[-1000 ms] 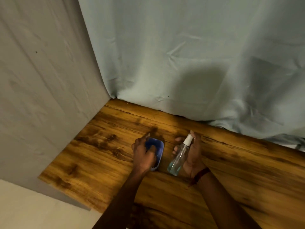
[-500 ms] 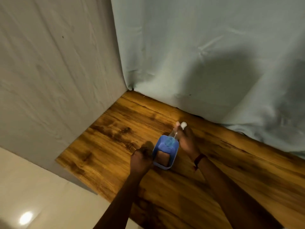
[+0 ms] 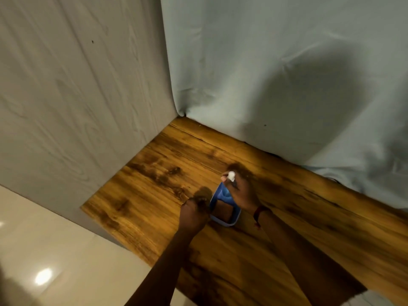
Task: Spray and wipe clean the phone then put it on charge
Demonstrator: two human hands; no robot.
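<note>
Phone in blue case, propped off table, tilted, near frame centre toward 5 o'clock. Left hand pinches its 9 o'clock edge. Right hand wraps spray bottle, white nozzle at 12 o'clock of phone, aimed down at it.

Judgement: phone light, rigid, glass fragile; case rim grippy, wet face slippery. Hold by 2 long edges, off screen.

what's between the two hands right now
In the head view, the blue-cased phone sits between the left hand and right hand, under the spray bottle.
</note>
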